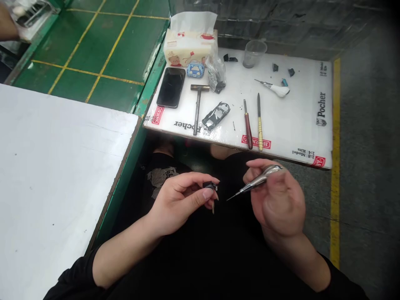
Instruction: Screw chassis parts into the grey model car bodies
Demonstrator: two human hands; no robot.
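Note:
Between the thumb and fingers of my left hand (181,200) is a small black part (210,186), its exact kind too small to make out. My right hand (278,200) is closed around a screwdriver with a silver handle (261,178). The thin tip points left and down, a short gap from the black part. Both hands are over my dark-clothed lap, in front of the white board (287,133). On that board lie a model car body (216,115), a red-handled tool (248,131) and a file with a yellow-wrapped handle (260,129).
At the board's left are a phone (171,87), a T-shaped metal tool (198,108), a tissue pack (191,48) and a blue case (195,70). Farther right are a plastic cup (253,54), a white-handled screwdriver (276,89) and black pieces (291,72). Another person's arm (8,25) shows top left.

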